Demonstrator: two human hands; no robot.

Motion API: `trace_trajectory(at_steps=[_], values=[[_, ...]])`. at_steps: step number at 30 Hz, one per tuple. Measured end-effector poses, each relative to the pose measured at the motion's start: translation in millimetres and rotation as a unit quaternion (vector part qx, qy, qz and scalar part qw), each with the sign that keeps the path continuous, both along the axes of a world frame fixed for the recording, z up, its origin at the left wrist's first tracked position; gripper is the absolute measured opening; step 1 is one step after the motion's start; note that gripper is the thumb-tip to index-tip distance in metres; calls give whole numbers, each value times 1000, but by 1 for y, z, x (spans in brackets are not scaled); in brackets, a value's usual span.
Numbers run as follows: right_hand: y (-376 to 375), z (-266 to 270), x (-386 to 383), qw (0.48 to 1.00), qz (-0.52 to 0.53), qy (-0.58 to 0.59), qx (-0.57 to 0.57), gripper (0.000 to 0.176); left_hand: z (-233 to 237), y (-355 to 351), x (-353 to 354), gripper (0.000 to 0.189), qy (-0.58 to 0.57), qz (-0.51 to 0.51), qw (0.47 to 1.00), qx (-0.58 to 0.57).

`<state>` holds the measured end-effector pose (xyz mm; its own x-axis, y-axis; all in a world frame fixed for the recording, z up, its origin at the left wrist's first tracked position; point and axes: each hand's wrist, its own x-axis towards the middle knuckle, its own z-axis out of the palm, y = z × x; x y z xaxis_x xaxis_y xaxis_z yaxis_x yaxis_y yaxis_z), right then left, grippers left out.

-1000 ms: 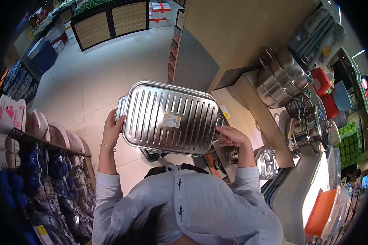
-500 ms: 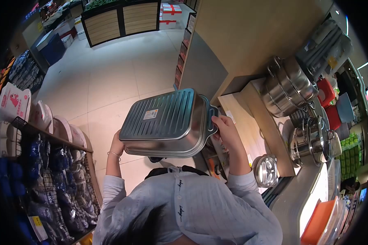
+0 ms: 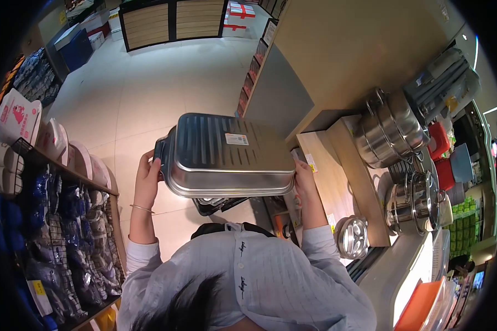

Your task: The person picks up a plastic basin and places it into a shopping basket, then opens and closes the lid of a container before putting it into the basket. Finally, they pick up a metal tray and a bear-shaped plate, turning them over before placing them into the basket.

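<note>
A rectangular stainless-steel roasting pan (image 3: 226, 171) is held in front of my body, its ridged face with a white label turned up. My left hand (image 3: 147, 175) is closed around the dark handle at the pan's left end, thumb in front. At the right end, my right hand (image 3: 303, 175) grips the pan's edge; some of its fingers are hidden behind it. Below the pan, a dark object with shiny metal parts (image 3: 218, 205) shows partly, and I cannot make out what it is.
On the right, a wooden shelf (image 3: 328, 176) bears stacked steel pots (image 3: 389, 129) and a round divided metal dish (image 3: 352, 237). A rack with packaged goods (image 3: 66, 237) stands close on the left. Tiled floor (image 3: 149, 99) stretches ahead toward a wood-panelled counter (image 3: 174, 22).
The pan has turned, so a handle now shows at its left end rather than its right. My left hand has shifted onto that handle, and the dark object below shows more.
</note>
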<state>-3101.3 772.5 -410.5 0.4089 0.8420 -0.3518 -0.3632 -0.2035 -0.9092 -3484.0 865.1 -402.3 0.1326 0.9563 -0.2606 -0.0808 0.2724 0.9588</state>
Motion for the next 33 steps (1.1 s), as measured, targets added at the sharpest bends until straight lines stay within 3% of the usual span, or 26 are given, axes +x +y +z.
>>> trace_trajectory(at_steps=[4,6,8,10,12,14,15,16,17,18,19,20,22,23,24,27,30,31,33], values=[[10,-28,20,997,14,-72,-7,20,57,-21,34,38,-32,-37,987,152],[17,-26,16,998,-52,-26,-23,21,71,-33,41,39,-4,-88,976,198],[20,-36,32,999,-36,14,-13,26,76,-35,43,25,106,-129,939,301],[23,-50,53,997,-29,72,5,31,84,-35,49,21,142,-119,911,370],[24,-54,67,999,24,9,44,28,77,-29,47,21,161,-123,916,346],[33,-18,38,987,-101,43,115,21,62,-20,48,21,180,-128,921,322],[31,-14,42,990,-21,57,126,21,49,-15,51,23,118,-98,936,317],[32,-9,37,990,-23,57,126,21,35,-11,54,25,56,-67,947,310],[36,-4,30,979,-23,83,186,22,17,-11,52,31,-16,-106,955,278],[41,1,27,963,-23,108,245,23,-2,-5,55,31,-18,-107,955,277],[48,-3,41,926,110,262,249,26,-21,0,58,31,-42,-79,926,367],[53,-7,46,927,109,261,247,26,-35,5,57,32,-65,-50,888,453],[62,-15,52,947,87,294,91,32,-32,13,50,42,-79,-48,899,428],[68,-25,49,950,103,256,148,40,-28,8,45,51,-48,-49,928,366],[69,-21,43,950,103,257,144,40,1,1,41,59,-17,-50,952,301],[68,17,14,965,40,239,97,36,2,7,25,71,16,-86,972,219],[61,25,-1,949,-1,251,190,37,-5,9,11,70,102,-107,968,205],[59,31,-13,961,-42,167,215,42,-6,9,10,70,102,-104,969,202],[61,33,-6,965,-33,175,192,43,-9,9,9,65,126,-91,963,221]])
